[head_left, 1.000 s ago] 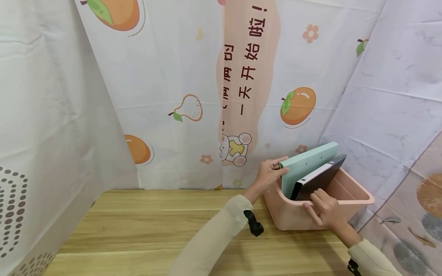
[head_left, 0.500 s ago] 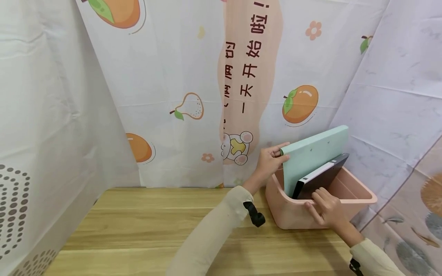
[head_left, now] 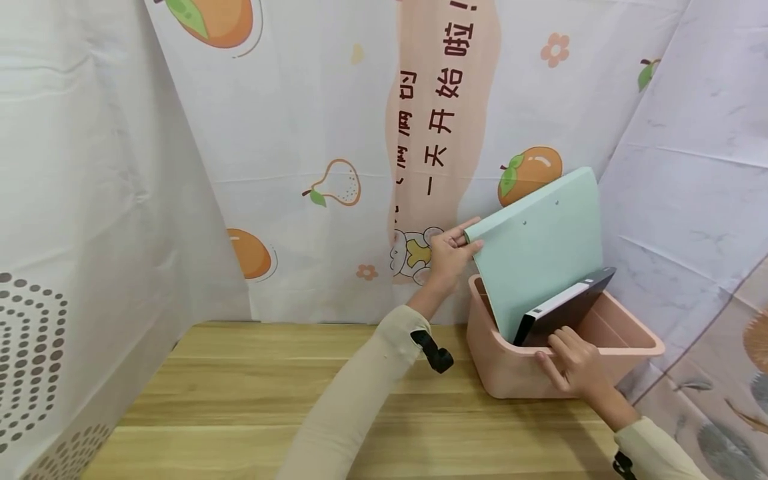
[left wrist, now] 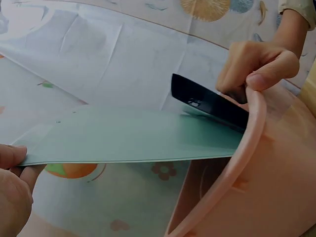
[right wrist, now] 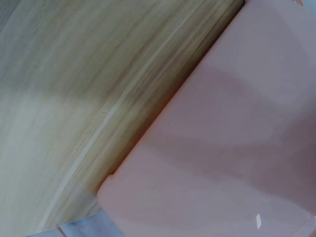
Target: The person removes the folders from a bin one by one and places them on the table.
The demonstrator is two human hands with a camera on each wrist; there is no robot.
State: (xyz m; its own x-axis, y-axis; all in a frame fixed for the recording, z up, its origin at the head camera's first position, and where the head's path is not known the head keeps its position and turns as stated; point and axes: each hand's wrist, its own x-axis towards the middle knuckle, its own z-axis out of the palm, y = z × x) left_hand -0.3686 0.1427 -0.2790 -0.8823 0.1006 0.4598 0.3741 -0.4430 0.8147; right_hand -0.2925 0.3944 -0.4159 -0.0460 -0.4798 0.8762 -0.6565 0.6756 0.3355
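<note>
My left hand point(head_left: 447, 260) pinches the upper left corner of a mint-green file folder point(head_left: 546, 247), thumb on the near face. The folder slants up out of a pink plastic bin point(head_left: 510, 373), its lower part still inside. Leaning in front of it, within the bin, is a black file folder point(head_left: 564, 310) with a white spine strip. My right hand point(head_left: 577, 365) grips the bin's near rim, fingers curled inside and thumb outside. In the left wrist view the green folder point(left wrist: 133, 138) stretches from the left fingers to the bin rim point(left wrist: 256, 113). The right wrist view shows only the bin's wall point(right wrist: 222, 148) and tabletop.
The bin stands at the right end of a wooden table point(head_left: 240, 393). Behind is a white curtain point(head_left: 288, 253) printed with fruit and writing; a marbled sheet point(head_left: 690, 200) hangs at the right. A white perforated panel point(head_left: 30, 360) stands at left.
My left hand has moved up and then left, drawing the green folder higher out of the bin and tilting it. The right hand keeps its hold on the rim; the black folder stays put.
</note>
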